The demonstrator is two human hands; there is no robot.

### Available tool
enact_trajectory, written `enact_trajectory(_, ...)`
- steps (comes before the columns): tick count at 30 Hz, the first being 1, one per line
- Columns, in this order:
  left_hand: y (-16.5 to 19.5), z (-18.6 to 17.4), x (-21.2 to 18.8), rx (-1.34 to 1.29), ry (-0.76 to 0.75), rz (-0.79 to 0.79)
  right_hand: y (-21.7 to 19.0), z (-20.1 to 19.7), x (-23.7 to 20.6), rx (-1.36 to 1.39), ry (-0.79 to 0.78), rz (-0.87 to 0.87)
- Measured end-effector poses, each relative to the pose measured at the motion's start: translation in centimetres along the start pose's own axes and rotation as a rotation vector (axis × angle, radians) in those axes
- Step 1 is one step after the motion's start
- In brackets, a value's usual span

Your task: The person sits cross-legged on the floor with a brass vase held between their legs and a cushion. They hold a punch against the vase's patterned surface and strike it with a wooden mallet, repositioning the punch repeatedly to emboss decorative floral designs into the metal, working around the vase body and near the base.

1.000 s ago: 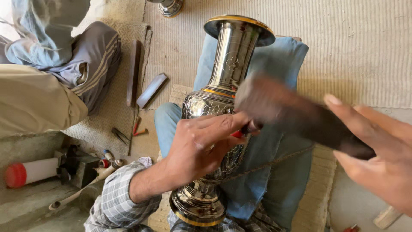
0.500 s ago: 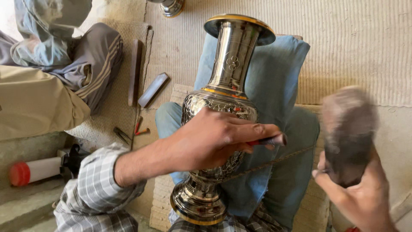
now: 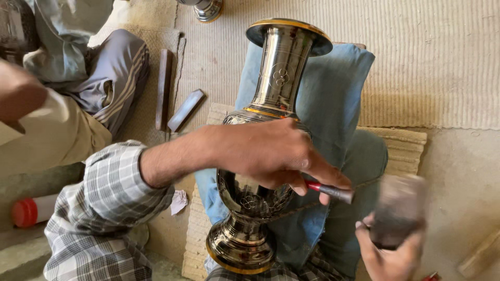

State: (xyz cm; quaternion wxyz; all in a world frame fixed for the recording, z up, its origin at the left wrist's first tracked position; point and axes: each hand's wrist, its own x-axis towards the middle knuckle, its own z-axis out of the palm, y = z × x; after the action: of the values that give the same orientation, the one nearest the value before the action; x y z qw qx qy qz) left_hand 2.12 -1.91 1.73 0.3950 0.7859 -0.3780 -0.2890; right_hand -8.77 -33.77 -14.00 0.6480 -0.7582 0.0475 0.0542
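Woven mats [image 3: 432, 67] underlie an engraved metal vase [image 3: 271, 130] on denim; left hand [image 3: 271, 153] fingers pinch a red-handled chisel [image 3: 330, 191], right hand [image 3: 390, 255] grips a blurred wooden mallet [image 3: 398, 208].

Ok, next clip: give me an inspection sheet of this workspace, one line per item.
Surface: ribbed woven mat over a dusty floor; blue cushion on it.
Job's things: engraved metal vase lying on the cushion, mouth away from the camera; chisel with a red band; blurred wooden mallet.
Clutter: two flat bars beside the cushion; red-capped white can; scrap of paper.
Grippers: left hand rests on the vase and pinches the chisel; right hand grips the mallet.
Cables: nothing seen.
Surroundings: another person's clothed leg at left; a second metal piece at the top edge.
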Motion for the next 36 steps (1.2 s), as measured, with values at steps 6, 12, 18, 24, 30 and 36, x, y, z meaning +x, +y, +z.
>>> enact_trajectory(6,-0.2,-0.4,0.4,-0.132,-0.06,0.106,0.8,-0.8,-1.0,-0.154,-0.002,-0.065)
enact_trajectory(12,0.9,0.3,-0.8,0.043,0.144,0.062,-0.5,-0.4,0.4,-0.099,-0.073,-0.129)
enact_trajectory(18,3.2,1.7,-2.7,0.259,0.445,-0.124,-4.0,-1.1,4.0,-0.338,-0.178,-0.258)
enact_trajectory(24,5.2,3.4,-3.2,0.126,0.755,-0.207,-8.5,-1.3,8.8,-0.708,-0.319,-0.238)
enact_trajectory(30,5.3,6.4,-2.8,-0.158,1.267,-0.365,-12.1,-0.1,12.9,-0.682,-0.483,-0.706)
enact_trajectory(36,4.4,9.5,-2.1,-0.098,1.456,-0.3,-15.2,-0.2,15.4,-0.558,-0.551,-0.534)
